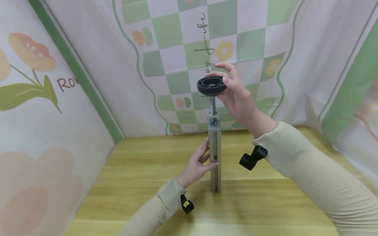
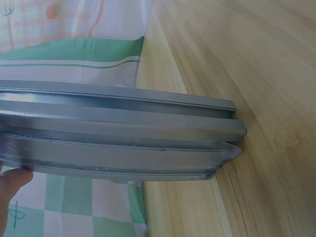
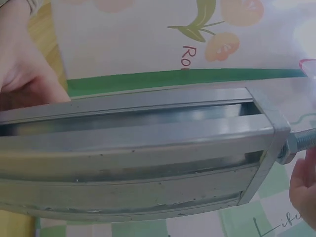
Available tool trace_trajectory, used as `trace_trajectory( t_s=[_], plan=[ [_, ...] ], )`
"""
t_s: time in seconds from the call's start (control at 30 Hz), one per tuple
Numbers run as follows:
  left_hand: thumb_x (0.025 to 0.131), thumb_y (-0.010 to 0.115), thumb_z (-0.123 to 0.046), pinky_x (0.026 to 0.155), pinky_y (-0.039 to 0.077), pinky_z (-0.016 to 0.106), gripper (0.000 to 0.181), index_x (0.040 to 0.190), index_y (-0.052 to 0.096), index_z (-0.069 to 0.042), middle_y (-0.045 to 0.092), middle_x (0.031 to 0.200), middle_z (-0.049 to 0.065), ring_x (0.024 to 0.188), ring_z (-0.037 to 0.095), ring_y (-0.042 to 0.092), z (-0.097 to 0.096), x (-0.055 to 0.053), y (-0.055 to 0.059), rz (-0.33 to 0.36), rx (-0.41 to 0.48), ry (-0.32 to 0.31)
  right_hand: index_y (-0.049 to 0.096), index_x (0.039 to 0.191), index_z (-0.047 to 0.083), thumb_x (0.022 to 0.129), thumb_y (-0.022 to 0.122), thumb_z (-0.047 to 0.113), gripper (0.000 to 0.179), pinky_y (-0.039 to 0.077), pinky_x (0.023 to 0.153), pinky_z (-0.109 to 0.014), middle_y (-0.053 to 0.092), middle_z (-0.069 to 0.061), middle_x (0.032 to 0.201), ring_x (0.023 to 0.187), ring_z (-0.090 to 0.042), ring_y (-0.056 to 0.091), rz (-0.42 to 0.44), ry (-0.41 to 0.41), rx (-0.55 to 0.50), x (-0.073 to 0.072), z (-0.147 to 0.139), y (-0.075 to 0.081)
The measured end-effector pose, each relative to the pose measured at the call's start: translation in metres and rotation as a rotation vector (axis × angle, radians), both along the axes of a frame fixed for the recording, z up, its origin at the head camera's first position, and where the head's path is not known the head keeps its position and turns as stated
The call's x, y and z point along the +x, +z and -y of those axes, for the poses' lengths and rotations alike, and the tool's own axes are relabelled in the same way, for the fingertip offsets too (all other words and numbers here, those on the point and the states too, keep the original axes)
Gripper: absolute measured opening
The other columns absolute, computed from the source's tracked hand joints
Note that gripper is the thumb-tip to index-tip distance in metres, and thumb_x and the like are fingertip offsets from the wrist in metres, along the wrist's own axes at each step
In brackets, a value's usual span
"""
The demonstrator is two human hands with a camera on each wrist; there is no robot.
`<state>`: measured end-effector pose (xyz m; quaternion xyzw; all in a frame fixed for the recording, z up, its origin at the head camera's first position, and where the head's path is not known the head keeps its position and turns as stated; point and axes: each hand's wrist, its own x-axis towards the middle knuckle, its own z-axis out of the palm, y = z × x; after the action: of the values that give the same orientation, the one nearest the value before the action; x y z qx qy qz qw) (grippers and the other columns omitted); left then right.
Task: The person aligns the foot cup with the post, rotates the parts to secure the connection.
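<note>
An aluminium profile (image 1: 215,157) with slotted sides stands upright over the wooden table, its lower end close to the wood in the left wrist view. My left hand (image 1: 196,165) grips it midway, thumb on the near side and fingers round the left. On top is an end plate (image 1: 214,125) with a screw. A threaded stem (image 1: 212,105) with a hex nut (image 3: 292,148) rises from the plate and carries a round black levelling foot (image 1: 211,90). My right hand (image 1: 236,93) holds the foot's right edge, thumb at the rim, two fingers reaching behind it.
The wooden table (image 1: 141,157) lies under the work. A patterned cloth (image 1: 174,49) with green checks hangs at the back, and flowered cloth (image 1: 35,131) stands on the left. A black wrist camera (image 1: 253,158) hangs from the right sleeve.
</note>
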<state>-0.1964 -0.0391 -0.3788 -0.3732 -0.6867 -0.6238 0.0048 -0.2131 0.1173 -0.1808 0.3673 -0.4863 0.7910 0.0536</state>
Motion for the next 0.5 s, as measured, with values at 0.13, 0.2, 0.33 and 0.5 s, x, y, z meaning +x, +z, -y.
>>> trace_trajectory(
  t_s=[0.13, 0.2, 0.33, 0.5],
  plan=[
    [0.084, 0.062, 0.011, 0.109, 0.035, 0.044, 0.085, 0.151, 0.011, -0.003, 0.011, 0.158, 0.015, 0.138, 0.036, 0.03, -0.0003, -0.0001, 0.0004, -0.007, 0.002, -0.001, 0.033, 0.127, 0.016, 0.092, 0.045, 0.021, 0.038, 0.044, 0.096, -0.026, 0.053, -0.009, 0.119, 0.107, -0.02, 0.055, 0.027, 0.128, -0.018, -0.0036, -0.0029, -0.0014],
    [0.084, 0.062, 0.011, 0.109, 0.036, 0.043, 0.085, 0.15, 0.011, -0.002, 0.012, 0.158, 0.015, 0.138, 0.036, 0.03, -0.0002, -0.0001, 0.0005, -0.008, 0.002, 0.0, 0.033, 0.128, 0.018, 0.092, 0.042, 0.02, 0.037, 0.044, 0.095, -0.026, 0.053, -0.009, 0.12, 0.107, -0.019, 0.056, 0.043, 0.165, -0.018, -0.0044, -0.0043, -0.0013],
    [0.084, 0.062, 0.012, 0.109, 0.036, 0.042, 0.084, 0.15, 0.012, -0.002, 0.013, 0.158, 0.015, 0.138, 0.035, 0.03, -0.0002, -0.0006, 0.0004, 0.001, -0.003, 0.001, 0.038, 0.127, 0.018, 0.092, 0.038, 0.019, 0.035, 0.045, 0.095, -0.028, 0.051, -0.011, 0.123, 0.107, -0.02, 0.055, 0.065, 0.203, -0.01, -0.0037, -0.006, -0.0007],
    [0.084, 0.062, 0.011, 0.109, 0.035, 0.042, 0.085, 0.15, 0.012, -0.002, 0.013, 0.158, 0.014, 0.139, 0.034, 0.029, -0.0004, -0.0002, 0.0003, -0.003, -0.003, 0.002, 0.043, 0.128, 0.016, 0.091, 0.035, 0.019, 0.038, 0.044, 0.096, -0.031, 0.047, -0.013, 0.128, 0.11, -0.022, 0.051, 0.072, 0.256, 0.004, -0.0052, -0.0071, -0.0016]
  ],
)
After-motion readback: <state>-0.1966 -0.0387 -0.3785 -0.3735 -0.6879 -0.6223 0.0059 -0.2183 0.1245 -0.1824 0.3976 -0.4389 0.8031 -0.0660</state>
